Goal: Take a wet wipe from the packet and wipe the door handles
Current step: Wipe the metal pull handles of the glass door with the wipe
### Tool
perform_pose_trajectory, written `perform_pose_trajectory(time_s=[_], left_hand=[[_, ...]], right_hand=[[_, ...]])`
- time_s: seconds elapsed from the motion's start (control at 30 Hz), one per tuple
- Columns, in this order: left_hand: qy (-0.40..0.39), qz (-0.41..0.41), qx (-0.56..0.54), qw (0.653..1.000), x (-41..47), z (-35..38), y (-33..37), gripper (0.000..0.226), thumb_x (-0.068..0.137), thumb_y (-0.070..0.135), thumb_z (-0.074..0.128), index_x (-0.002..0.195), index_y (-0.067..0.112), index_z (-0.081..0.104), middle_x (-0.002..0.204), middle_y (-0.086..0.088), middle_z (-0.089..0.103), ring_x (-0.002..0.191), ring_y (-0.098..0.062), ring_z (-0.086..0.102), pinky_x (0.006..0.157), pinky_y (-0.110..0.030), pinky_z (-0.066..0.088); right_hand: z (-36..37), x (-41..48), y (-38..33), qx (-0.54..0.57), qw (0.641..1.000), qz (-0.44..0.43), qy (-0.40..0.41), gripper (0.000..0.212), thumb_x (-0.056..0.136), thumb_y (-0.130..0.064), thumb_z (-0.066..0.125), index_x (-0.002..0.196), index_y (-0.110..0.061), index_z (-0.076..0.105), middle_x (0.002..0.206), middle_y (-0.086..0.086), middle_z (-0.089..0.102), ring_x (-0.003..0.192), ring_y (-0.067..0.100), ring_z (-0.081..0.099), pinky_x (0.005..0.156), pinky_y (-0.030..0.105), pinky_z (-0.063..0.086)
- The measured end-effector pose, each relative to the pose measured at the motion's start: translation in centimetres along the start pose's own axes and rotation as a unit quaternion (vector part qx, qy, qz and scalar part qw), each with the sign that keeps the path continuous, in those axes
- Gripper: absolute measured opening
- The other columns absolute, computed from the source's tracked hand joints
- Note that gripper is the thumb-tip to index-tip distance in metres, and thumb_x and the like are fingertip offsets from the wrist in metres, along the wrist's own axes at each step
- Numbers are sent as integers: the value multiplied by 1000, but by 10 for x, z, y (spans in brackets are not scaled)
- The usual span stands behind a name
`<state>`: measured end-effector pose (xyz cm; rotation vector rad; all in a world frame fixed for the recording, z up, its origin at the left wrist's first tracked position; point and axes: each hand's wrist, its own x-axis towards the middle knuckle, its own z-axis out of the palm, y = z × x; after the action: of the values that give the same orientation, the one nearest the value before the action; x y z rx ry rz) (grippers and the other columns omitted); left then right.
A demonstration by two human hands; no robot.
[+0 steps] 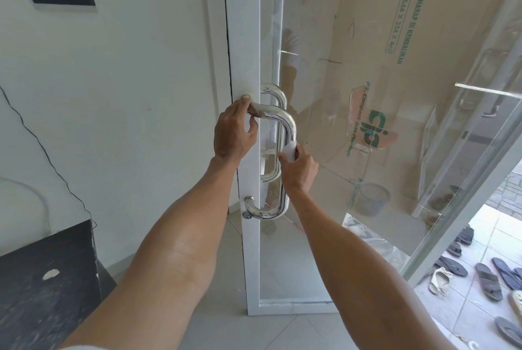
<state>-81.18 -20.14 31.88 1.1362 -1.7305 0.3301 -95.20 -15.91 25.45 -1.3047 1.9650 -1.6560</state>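
A shiny steel D-shaped door handle [285, 194] is fixed to the white frame of a glass door [248, 38]. A second handle [275, 94] shows behind the glass on the door's other side. My left hand [233, 132] grips the near handle's upper horizontal arm next to the frame. My right hand [299, 167] wraps a white wet wipe [289, 152] around the handle's vertical bar, a little below the top bend. The wipe packet is not in view.
A cardboard sheet with green print [395, 38] lies behind the glass. A black cabinet [48, 279] stands at the lower left, with a thin cable [42, 149] on the wall. Several sandals [488, 279] lie on the tiled floor outside, at the right.
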Motion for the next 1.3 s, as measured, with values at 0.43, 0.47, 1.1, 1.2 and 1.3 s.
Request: perform_pose_trajectory(time_s=[0.43, 0.47, 1.1, 1.2, 1.3], left_hand=[[24, 15, -3, 1000, -2, 3, -1, 42, 79, 14, 62, 120, 8, 59, 121, -5, 66, 110, -23, 62, 90, -33, 51], [26, 15, -2, 1000, -2, 3, -1, 41, 79, 14, 62, 120, 8, 59, 120, -5, 66, 110, -23, 62, 90, -33, 51], [22, 1, 1, 1000, -10, 11, 2, 50, 83, 18, 56, 131, 4, 52, 132, -7, 59, 121, -24, 56, 99, -33, 49], [15, 7, 2, 1000, -13, 12, 1, 53, 84, 17, 55, 135, 4, 49, 137, -8, 56, 125, -23, 53, 102, -34, 47], [7, 5, 2, 1000, -15, 11, 2, 55, 84, 19, 56, 137, 4, 47, 139, -8, 54, 128, -23, 51, 103, -33, 47]], right_hand=[[7, -16, 38, -39, 998, 16, -56, 28, 79, -32, 73, 77, -10, 56, 75, 8, 67, 72, 29, 60, 65, 37, 48], [6, -14, 34, -38, 998, 6, -57, 30, 80, -34, 72, 75, -11, 55, 71, 6, 65, 70, 28, 58, 62, 35, 46], [10, -5, 24, 17, 1000, -21, -12, 27, 83, -35, 70, 80, -12, 55, 65, -2, 56, 60, 20, 48, 59, 32, 40], [17, -12, 43, 2, 999, 4, -32, 28, 81, -34, 70, 81, -11, 55, 68, -2, 59, 64, 22, 53, 60, 32, 43], [21, -19, 62, -10, 998, 27, -56, 26, 81, -35, 70, 82, -14, 55, 73, 0, 63, 68, 25, 59, 63, 35, 49]])
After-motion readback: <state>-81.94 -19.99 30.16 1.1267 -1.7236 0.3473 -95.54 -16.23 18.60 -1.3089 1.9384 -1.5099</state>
